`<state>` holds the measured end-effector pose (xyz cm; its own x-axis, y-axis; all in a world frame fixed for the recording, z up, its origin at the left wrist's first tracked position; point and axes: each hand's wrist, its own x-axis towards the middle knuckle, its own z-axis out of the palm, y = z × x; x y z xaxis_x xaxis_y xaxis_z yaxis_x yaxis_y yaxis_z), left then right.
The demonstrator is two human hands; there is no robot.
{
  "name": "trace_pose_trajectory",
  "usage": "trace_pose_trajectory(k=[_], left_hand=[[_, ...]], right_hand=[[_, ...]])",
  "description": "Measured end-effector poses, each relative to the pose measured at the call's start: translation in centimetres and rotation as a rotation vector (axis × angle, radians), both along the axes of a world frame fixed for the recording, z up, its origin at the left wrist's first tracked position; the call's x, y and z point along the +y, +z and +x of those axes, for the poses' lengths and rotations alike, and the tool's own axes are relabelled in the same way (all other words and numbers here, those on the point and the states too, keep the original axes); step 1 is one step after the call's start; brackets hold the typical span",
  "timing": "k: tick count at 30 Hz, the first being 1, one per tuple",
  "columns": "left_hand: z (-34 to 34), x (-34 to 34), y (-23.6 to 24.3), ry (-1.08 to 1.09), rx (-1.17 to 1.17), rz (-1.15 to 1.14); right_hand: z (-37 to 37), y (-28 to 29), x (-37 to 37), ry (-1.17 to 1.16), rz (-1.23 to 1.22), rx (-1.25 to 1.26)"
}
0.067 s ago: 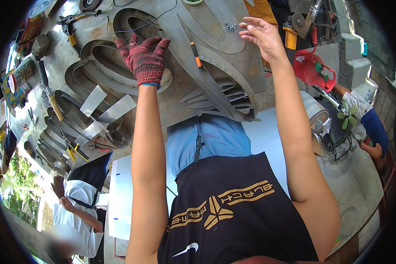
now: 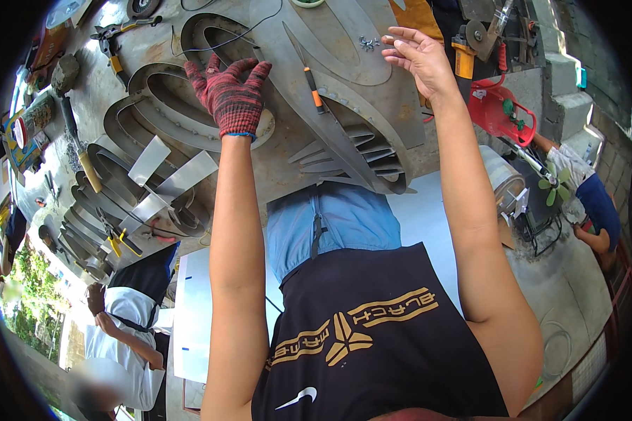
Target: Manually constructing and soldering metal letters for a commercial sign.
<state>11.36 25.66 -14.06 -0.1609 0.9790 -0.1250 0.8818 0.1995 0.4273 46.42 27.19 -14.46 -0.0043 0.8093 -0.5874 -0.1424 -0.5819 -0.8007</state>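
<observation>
My left hand [image 2: 232, 98] wears a red and black knit glove. Its fingers are spread over curved metal strip forms [image 2: 165, 88], and nothing shows in its grasp. My bare right hand [image 2: 421, 59] hovers at the upper right with fingers apart. Just left of its fingertips lies a small pile of screws or bolts [image 2: 369, 43] on the flat sheet metal [image 2: 407, 105]. Between the hands, a pointed tool with an orange and black handle [image 2: 314, 91] rests on a leaf-shaped metal piece [image 2: 344, 144] with several thin blades inside.
Pliers [image 2: 123, 238], a hammer [image 2: 77, 133] and yellow-handled cutters [image 2: 112, 52] lie at the left. A thin black cable [image 2: 225, 43] crosses the forms. An angle grinder [image 2: 465, 52] and a red chair [image 2: 495, 112] are at the right. Other people [image 2: 123, 316] are at both sides.
My hands and the metal pieces stay where they were. At the lower left, another person's dark-gloved hand has shifted slightly.
</observation>
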Motion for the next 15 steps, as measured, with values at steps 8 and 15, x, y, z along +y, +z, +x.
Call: trace_pose_trajectory(k=[8, 15], left_hand=[[-0.2, 0.0, 0.0, -0.012, 0.014, 0.015], [0.0, -0.2, -0.4, 0.007, -0.028, 0.031]], right_hand=[[-1.0, 0.9, -0.4, 0.007, 0.126, -0.222], [-4.1, 10.0, -5.9, 0.232, 0.082, -0.032]])
